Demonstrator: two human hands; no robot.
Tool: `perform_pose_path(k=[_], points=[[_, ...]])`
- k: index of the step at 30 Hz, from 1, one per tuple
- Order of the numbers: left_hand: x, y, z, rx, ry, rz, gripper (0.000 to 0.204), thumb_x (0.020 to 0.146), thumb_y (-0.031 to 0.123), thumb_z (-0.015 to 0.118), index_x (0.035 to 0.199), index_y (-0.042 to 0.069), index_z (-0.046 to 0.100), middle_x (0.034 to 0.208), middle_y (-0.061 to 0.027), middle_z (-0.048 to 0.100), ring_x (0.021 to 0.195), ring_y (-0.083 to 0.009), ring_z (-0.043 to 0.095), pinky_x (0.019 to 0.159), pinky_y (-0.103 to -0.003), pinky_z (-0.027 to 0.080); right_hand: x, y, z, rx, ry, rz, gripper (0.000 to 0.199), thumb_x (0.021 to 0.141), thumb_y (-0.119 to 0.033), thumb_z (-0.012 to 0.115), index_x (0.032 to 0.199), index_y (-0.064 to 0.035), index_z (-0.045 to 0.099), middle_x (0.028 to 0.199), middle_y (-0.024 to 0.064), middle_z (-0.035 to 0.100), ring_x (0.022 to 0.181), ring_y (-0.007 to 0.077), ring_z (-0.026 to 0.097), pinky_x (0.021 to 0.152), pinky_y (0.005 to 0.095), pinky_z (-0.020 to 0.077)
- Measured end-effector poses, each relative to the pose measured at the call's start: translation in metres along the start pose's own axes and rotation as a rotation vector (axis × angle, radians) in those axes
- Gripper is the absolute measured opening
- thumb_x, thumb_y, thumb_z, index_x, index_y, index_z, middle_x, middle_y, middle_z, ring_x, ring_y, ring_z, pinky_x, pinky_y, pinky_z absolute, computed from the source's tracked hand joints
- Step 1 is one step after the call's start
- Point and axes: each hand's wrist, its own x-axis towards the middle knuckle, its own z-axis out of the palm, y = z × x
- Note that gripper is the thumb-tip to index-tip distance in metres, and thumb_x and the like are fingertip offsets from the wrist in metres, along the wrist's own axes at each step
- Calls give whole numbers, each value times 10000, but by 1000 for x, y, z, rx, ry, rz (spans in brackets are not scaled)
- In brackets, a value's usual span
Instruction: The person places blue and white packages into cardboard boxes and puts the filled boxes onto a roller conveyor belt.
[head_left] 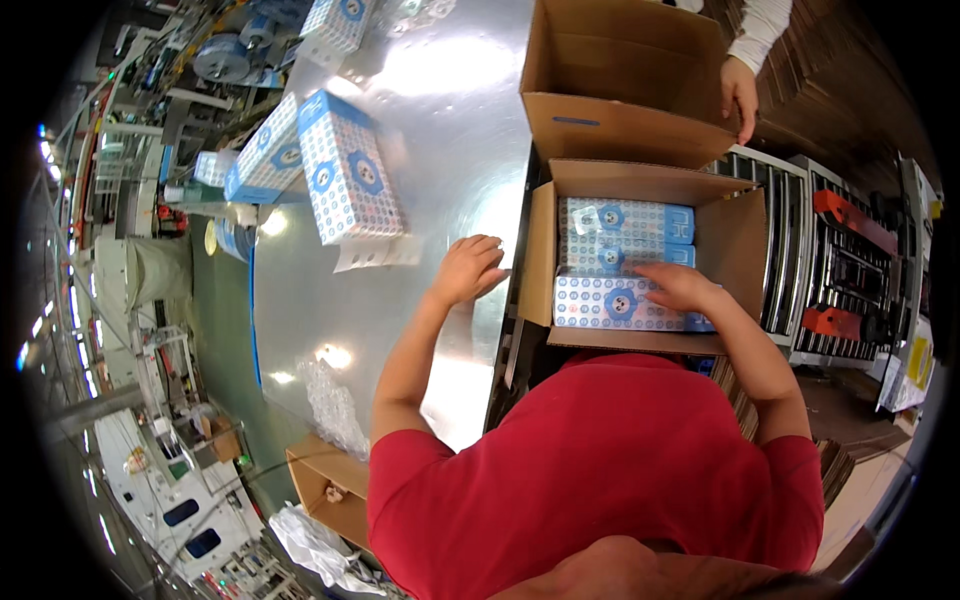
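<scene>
The right hand (680, 287) reaches into the open cardboard box (740, 250) and lies flat on the blue and white packs (620, 262) stacked inside it; the fingers (655, 275) are spread and pressed down on the top face of the nearest pack, palm down, with nothing gripped between them; the pack lies directly under the fingertips, touching them, and its far edge shows beyond them toward the left wall of the box; three packs sit side by side in the box, filling its floor from the near wall to the far one.

The left hand (468, 270) rests on the shiny metal table (450, 120) just beside the left flap of the box; its fingers are loosely curled, knuckles up, tips pointing at the flap, and they hold nothing.

Farther along the table a loose pack (348, 180) of the same blue and white kind stands tilted, with a second one (265, 155) behind it, both well apart from either hand; beyond the filled box stands a second cardboard box (620, 90), open, and another person's hand (741, 95) touches its right corner; a roller track (790, 250) runs just to the right of the boxes.
</scene>
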Motion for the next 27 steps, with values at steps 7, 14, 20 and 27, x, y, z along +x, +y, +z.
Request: perform_pose_path(k=[7,14,20,27], points=[[-84,0,29,197,151,-221,271,783,195,618,1024,83,562,1042,-85,570,880,-273,525,753,-394,435,-1,-3,-5,32,-98,13,522,817,-221,582,1294,-63,440,1250,185,502,1121,336,494,943,389,402],[-39,-44,47,322,357,-548,132,828,129,534,948,99,577,736,-110,592,685,-306,562,591,-414,459,3,10,5,3,-84,31,512,809,-238,580,1273,-61,457,1195,182,533,1087,340,512,907,406,421],[30,-42,43,81,460,-562,221,855,163,486,1067,118,530,652,-162,612,563,-354,593,489,-456,451,8,32,12,-36,-50,47,514,796,-253,581,1261,-68,466,1160,173,553,1054,343,530,876,415,438],[153,89,95,92,-307,91,91,761,68,496,849,48,510,693,-123,628,638,-312,629,565,-415,499,7,28,14,-61,-65,137,488,796,-247,586,1250,-103,483,1088,161,571,1010,349,547,849,430,450]])
